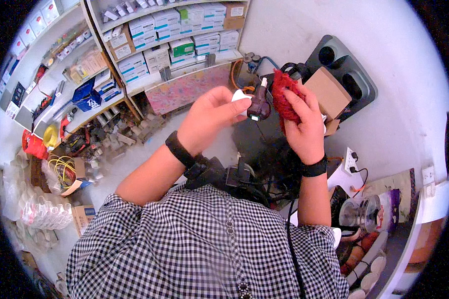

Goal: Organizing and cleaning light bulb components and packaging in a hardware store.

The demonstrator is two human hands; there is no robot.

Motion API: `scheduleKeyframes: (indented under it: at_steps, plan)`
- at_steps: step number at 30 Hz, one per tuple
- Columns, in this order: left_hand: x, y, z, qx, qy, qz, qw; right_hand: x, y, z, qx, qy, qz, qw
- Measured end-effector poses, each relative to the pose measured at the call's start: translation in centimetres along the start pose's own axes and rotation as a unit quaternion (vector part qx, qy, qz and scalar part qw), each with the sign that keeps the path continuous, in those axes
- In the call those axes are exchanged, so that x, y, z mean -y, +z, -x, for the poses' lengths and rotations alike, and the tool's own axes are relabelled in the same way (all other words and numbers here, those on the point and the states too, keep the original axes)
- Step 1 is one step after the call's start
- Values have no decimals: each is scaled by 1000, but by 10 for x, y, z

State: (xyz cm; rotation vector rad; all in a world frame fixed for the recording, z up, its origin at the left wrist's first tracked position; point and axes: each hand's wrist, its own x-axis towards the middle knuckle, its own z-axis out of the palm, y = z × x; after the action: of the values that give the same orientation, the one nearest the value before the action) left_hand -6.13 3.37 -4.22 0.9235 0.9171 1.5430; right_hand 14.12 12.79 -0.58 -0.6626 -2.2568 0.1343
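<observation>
My left hand pinches a small white piece between thumb and fingers. Right beside its fingertips is a dark brown, bulb-shaped object with a narrow neck, a white tip and a small pale patch. Whether it is joined to the white piece, I cannot tell. A crumpled red cloth is gripped in my right hand, just to the right of the dark object and apart from it. Part of the cloth is hidden behind my fingers.
An open cardboard box rests against a grey moulded plastic piece by the wall. Ahead stands a shelf unit full of boxes. A power strip and glass jar are at right; cluttered floor goods, including a cable box, lie left.
</observation>
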Motion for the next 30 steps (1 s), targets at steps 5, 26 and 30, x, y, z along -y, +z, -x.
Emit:
scheduleKeyframes:
  at_steps: [5,26,30]
  plan:
    - [-13,22,7,19,-66,100,993,-1,6,5,-18,-2,-195,981]
    - [-8,26,12,92,-98,45,990,5,1,15,95,123,-378,913]
    - [-4,30,14,96,-89,51,990,8,-1,19,111,180,-418,883]
